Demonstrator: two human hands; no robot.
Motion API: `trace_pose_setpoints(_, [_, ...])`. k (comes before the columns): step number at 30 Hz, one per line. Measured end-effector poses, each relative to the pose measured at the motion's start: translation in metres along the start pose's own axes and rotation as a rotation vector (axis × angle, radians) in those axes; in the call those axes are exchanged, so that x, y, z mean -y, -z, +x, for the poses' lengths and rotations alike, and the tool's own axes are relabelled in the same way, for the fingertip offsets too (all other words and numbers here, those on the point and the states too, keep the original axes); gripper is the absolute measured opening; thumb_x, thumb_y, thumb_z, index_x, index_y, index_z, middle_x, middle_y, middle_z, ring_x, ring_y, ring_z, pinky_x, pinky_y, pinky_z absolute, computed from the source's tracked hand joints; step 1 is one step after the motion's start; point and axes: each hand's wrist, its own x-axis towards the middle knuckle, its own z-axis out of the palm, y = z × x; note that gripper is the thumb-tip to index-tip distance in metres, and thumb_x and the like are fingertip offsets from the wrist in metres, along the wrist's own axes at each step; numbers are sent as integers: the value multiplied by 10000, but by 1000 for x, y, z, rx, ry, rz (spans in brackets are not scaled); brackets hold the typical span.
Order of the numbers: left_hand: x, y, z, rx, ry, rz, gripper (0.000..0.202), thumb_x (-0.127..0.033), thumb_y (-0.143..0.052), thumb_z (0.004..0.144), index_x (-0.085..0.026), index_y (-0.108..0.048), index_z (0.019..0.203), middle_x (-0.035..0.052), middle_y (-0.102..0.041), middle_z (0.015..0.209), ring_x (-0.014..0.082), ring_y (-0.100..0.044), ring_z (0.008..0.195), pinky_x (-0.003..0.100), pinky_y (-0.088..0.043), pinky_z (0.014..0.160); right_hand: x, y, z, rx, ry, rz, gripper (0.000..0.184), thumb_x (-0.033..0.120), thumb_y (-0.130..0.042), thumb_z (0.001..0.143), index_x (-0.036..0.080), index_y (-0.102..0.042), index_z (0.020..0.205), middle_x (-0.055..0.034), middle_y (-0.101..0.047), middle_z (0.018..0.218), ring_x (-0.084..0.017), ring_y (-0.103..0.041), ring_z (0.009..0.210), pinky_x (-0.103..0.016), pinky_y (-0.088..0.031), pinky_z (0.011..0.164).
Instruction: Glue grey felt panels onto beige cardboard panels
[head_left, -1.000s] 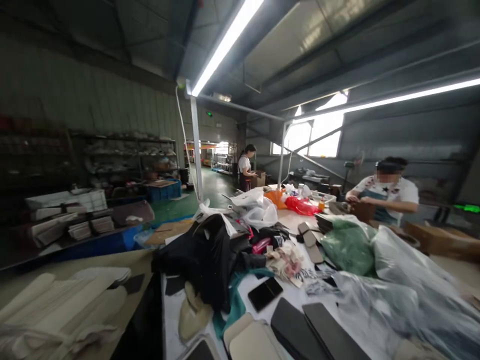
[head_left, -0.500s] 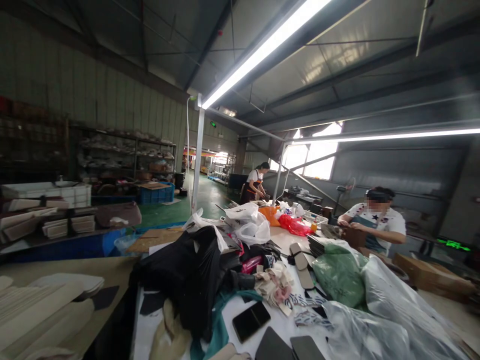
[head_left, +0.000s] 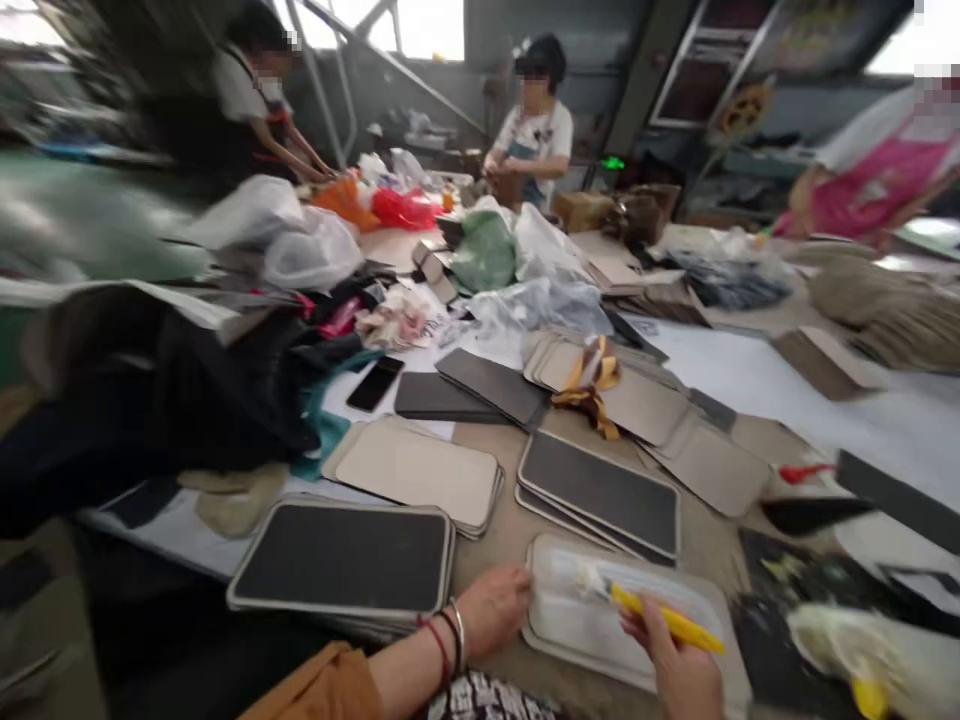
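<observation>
**Workshop bench crowded with flat panels, brush in hand**

Workshop space is stretching away behind a long bench point(head_left: 750, 375), where three other people point(head_left: 536, 130) are working at the far side. A heap of dark cloth point(head_left: 187, 400) is spilling over the left end, and plastic bags point(head_left: 285, 240) are piling up behind it. Stacks of panels are lying across the near half: dark-faced ones point(head_left: 341, 555) on the left, tan ones point(head_left: 420, 475) beyond them.

A pale panel point(head_left: 577, 625) is lying flat at the near edge, just in front of the person. The left hand point(head_left: 491, 610) is resting against its left edge with fingers bent; whether it is pinching the panel I cannot tell. The right hand point(head_left: 679, 665) is gripping a yellow brush point(head_left: 667, 620), with the bristles lying over the panel's glossy face.

The panel is looking thin, light and fairly stiff, probably slippery where wet, so its dry rim is seeming the safest place to hold. Neighbouring stacks are sitting close on the left and behind, leaving little open room. A phone point(head_left: 375, 383) is lying farther back.
</observation>
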Motion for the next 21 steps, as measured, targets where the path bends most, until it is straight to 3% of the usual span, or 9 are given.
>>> trace_pose_setpoints(2, [-11, -7, 0, -32, -15, -57, 152, -178, -505, 821, -124, -548, 956, 87, -555, 1011, 200, -509, 1001, 346, -441, 916, -7, 8, -21, 0, -118, 34, 542, 616, -605, 662, 122, -598, 884, -55, -676, 718, -233, -652, 677, -350, -555, 646])
trace_pose_setpoints(4, [-11, -3, 0, -77, -16, -80, 158, -153, -508, 805, -129, -547, 957, 82, -558, 1009, 196, -505, 1019, 323, -427, 946, -3, -3, -27, -9, -151, 98, 562, 631, -621, 618, 125, -591, 861, -60, -680, 688, -246, -657, 669, -344, -562, 641])
trace_pose_setpoints(8, [-7, 8, -2, -123, -31, -89, 233, -126, -507, 797, -141, -533, 1029, 74, -563, 1059, 188, -506, 1061, 311, -420, 971, 5, -36, -32, 4, -109, 182, 488, 590, -625, 642, 146, -572, 837, -51, -672, 662, -238, -657, 649, -334, -566, 605])
trace_pose_setpoints(11, [-8, 8, -4, -150, -38, -71, 296, -102, -509, 786, -147, -517, 1078, 76, -564, 1102, 191, -510, 1077, 323, -429, 973, -2, -41, -36, 34, -63, 173, 412, 559, -594, 693, 167, -567, 817, -42, -665, 666, -224, -653, 619, -329, -562, 584])
trace_pose_setpoints(14, [-7, 3, -4, -171, -61, -30, 289, -106, -503, 788, -148, -525, 1074, 85, -575, 1102, 210, -525, 1073, 358, -455, 952, -15, -17, -31, -59, -41, 88, 388, 547, -561, 720, 174, -565, 828, -44, -663, 665, -218, -649, 604, -333, -552, 609])
trace_pose_setpoints(21, [-3, -5, -4, -202, -90, 37, 307, -171, -569, 770, -154, -534, 1074, 93, -583, 1109, 239, -537, 1070, 391, -476, 930, -38, 85, -1, -428, -20, -152, 451, 587, -507, 702, 163, -556, 845, -84, -667, 679, -250, -653, 654, -375, -511, 682])
